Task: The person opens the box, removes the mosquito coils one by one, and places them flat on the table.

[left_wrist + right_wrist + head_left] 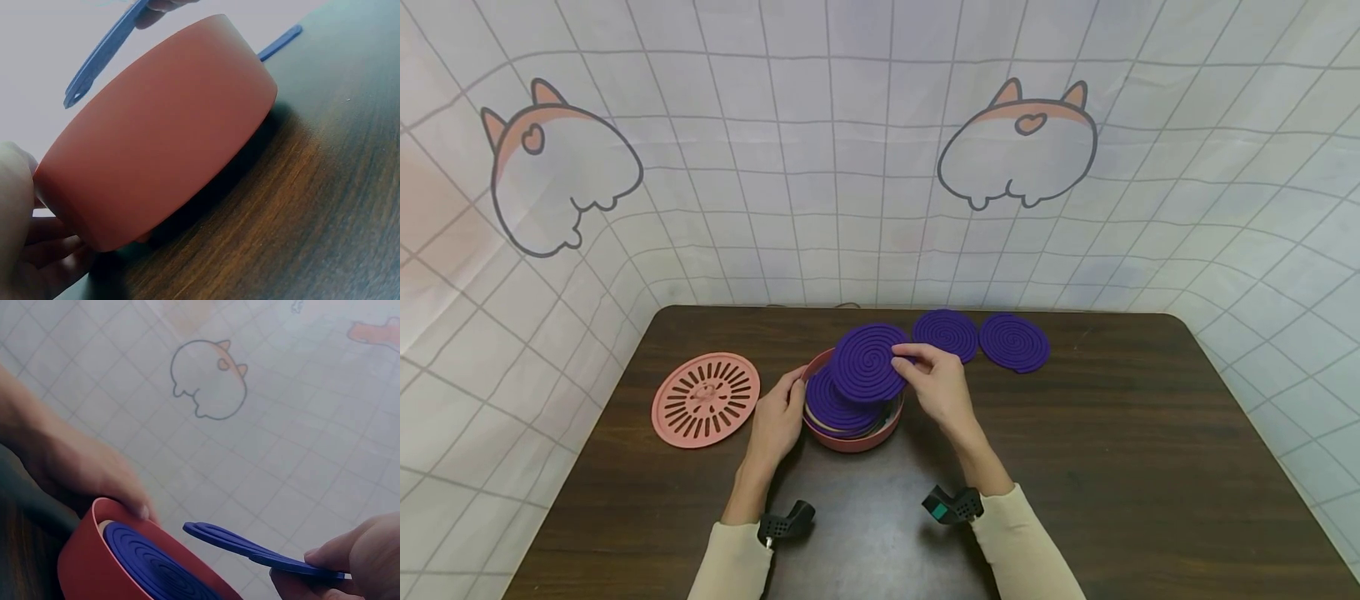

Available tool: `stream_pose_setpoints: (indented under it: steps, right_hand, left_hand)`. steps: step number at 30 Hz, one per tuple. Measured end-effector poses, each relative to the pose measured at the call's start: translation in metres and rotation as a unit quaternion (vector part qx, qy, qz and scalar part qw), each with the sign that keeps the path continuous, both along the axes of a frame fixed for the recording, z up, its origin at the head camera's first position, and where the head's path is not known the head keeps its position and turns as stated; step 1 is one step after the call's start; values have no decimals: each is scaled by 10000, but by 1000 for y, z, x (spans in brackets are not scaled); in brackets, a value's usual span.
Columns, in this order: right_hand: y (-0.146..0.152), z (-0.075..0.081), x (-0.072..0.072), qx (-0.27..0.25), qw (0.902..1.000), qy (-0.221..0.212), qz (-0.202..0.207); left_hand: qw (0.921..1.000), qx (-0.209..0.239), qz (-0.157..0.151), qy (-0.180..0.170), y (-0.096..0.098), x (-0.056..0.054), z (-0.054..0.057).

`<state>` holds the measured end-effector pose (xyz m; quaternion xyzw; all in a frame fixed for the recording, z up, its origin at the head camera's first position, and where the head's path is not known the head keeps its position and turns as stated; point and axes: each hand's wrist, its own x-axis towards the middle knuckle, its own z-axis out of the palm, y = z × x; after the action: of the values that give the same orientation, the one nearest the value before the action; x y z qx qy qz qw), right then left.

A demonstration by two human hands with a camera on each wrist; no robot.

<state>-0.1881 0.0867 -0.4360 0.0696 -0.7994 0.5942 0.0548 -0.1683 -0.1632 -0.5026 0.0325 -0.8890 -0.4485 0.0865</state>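
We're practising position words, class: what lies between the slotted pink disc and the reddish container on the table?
The person's left hand lies between the slotted pink disc and the reddish container, holding the container's side; the head view shows this.

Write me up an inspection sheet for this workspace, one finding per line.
Surface: dark wood-grain table.
Job's things: pink container with a purple coiled mat inside; held mat above it; two more mats on the table, behind and to the right.
Clutter: nothing else seen except a slotted pink disc, lying left of the container.
Left hand: holds the container's side.
Right hand: pinches the held mat's edge.
Cables: thin dark strand at the back edge, kind unclear.
Surroundings: white grid-patterned sheeting with cartoon animals.
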Motion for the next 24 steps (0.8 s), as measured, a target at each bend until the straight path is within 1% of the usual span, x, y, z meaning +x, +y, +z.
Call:
stream_pose_setpoints:
  steps: [7,18,24]
  right_hand:
    - [4,0,-1,-86,10000,-20,-45]
    - [7,1,-2,-216,9997,-143,-34]
    - [8,2,-2,-234,9995,-193,-76]
  left_hand:
    - [10000,10,-9,19,0,0,-1]
    - [9997,10,-109,-196,-1,1,2]
    - [9999,-43,-48,-136,0,0,1]
